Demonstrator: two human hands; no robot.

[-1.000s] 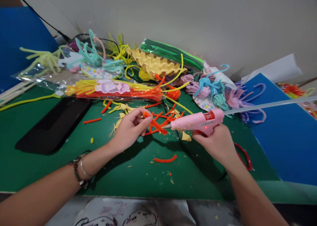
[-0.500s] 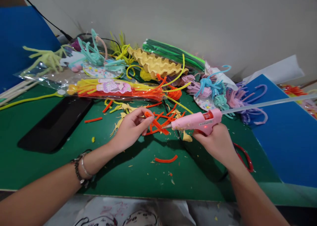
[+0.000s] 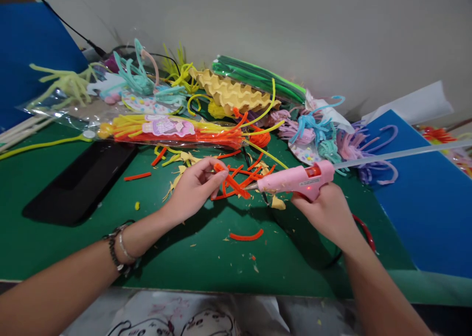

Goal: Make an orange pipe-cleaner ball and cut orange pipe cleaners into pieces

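Observation:
Between thumb and fingers, my left hand (image 3: 201,183) pinches an orange pipe cleaner piece (image 3: 236,184) that points down to the right. My right hand (image 3: 324,208) is wrapped round the handle of a pink glue gun (image 3: 295,180), with a long clear glue stick (image 3: 398,153) sticking out of its back. The metal nozzle is at the lower part of the held piece; whether it touches, I cannot tell. Behind and below the held piece lie more cut orange pieces (image 3: 254,179). One curved orange piece (image 3: 247,235) rests on the green table nearer to me.
A black tablet or phone (image 3: 81,183) lies at left. Behind are a bag of yellow and orange pipe cleaners (image 3: 177,132), a yellow egg carton (image 3: 232,93) and green pipe cleaners (image 3: 258,75). Red-handled scissors, partly hidden, show a handle (image 3: 367,233) by my right wrist.
The glue gun has shifted slightly right, its nozzle a little away from the pipe cleaner piece's middle. My left hand keeps its pinch, and the view has moved slightly.

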